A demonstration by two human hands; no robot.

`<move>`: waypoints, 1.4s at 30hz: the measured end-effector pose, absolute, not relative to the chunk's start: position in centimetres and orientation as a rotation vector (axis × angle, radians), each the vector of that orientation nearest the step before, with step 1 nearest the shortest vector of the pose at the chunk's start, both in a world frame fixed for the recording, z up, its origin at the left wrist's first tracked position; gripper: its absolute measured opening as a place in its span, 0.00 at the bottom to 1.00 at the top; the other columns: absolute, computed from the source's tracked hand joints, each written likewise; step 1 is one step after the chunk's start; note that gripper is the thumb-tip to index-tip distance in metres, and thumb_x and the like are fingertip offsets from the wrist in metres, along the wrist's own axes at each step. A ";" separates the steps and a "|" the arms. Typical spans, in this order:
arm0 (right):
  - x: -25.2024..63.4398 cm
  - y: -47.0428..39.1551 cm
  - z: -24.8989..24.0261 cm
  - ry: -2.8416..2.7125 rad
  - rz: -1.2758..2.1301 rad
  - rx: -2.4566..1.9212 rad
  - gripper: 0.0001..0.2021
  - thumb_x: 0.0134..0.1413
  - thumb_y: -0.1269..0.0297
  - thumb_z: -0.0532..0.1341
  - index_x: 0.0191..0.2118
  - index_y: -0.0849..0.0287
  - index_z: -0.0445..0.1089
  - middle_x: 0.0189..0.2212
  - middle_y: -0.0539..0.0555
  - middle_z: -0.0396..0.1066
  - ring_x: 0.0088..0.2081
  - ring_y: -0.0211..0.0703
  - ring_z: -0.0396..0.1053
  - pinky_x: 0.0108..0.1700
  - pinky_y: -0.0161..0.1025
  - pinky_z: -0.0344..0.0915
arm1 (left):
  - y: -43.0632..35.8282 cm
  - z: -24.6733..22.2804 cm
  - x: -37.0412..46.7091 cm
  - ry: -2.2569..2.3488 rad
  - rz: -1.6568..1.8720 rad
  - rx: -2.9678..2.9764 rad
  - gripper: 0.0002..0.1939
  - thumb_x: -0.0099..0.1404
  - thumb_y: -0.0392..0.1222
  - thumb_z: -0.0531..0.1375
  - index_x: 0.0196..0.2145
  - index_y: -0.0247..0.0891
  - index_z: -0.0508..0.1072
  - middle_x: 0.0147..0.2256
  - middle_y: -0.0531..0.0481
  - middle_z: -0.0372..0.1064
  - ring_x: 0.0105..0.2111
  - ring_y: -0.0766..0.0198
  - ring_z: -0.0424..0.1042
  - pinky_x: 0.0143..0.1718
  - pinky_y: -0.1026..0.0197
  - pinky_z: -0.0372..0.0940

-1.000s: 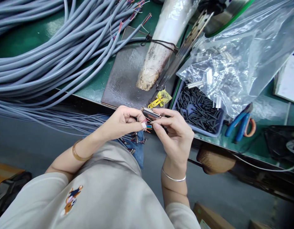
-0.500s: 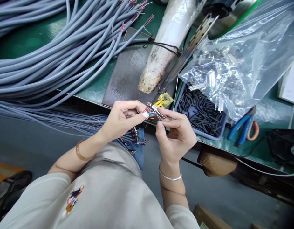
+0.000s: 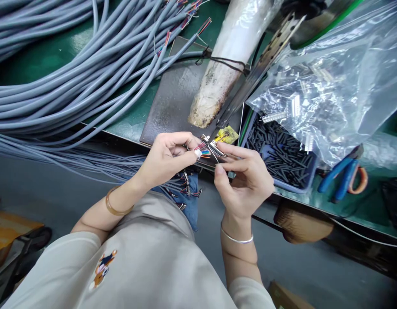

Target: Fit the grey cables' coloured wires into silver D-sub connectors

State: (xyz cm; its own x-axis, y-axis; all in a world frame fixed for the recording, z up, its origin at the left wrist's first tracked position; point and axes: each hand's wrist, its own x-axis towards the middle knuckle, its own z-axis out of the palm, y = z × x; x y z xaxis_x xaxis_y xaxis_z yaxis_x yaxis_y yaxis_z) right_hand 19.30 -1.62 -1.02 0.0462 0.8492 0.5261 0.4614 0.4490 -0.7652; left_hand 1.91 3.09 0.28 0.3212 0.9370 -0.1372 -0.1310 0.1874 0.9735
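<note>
My left hand (image 3: 172,156) is closed in a pinch on the stripped end of a grey multi-wire cable, with thin coloured wires (image 3: 204,153) fanning out past the thumb. Just beyond those fingertips is a metal multi-pin connector (image 3: 214,146). Against its right end rests the index finger of my right hand (image 3: 245,176). Thumb and middle finger of that hand pinch a thin pale wire (image 3: 214,155) that crosses the connector. A dark soldering iron (image 3: 238,92) slants down with its tip at the connector. Behind lies a small yellow piece (image 3: 228,135).
Thick grey cables (image 3: 98,77) cover the bench's left side. A white wrapped tube (image 3: 224,73) lies on a dark plate (image 3: 166,103). To the right are a blue bin (image 3: 306,186) of black sleeves, a plastic bag (image 3: 333,90) of connectors and blue-handled pliers (image 3: 344,176). Wired connectors (image 3: 187,184) hang over my lap.
The view has shifted slightly, so the bench things appear a little further right. My right thumb has drawn slightly away from the connector, and more of the pale wire shows.
</note>
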 end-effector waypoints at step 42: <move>18.9 -1.5 -1.4 -1.613 0.362 -1.181 0.07 0.55 0.74 0.66 0.35 0.53 0.73 0.46 0.54 0.81 0.44 0.48 0.80 0.42 0.46 0.80 | 2.7 0.1 2.4 1.008 1.046 1.227 0.08 0.60 0.38 0.63 0.24 0.35 0.71 0.29 0.48 0.75 0.30 0.68 0.70 0.30 0.67 0.63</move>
State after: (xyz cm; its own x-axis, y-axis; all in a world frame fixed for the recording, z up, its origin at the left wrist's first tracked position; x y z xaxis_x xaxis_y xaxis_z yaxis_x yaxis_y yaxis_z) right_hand 18.94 -1.49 -1.41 0.0437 0.8264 0.5613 0.5075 0.4656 -0.7250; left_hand 2.38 2.68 0.08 0.2272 0.9733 -0.0313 -0.0669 0.0477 0.9966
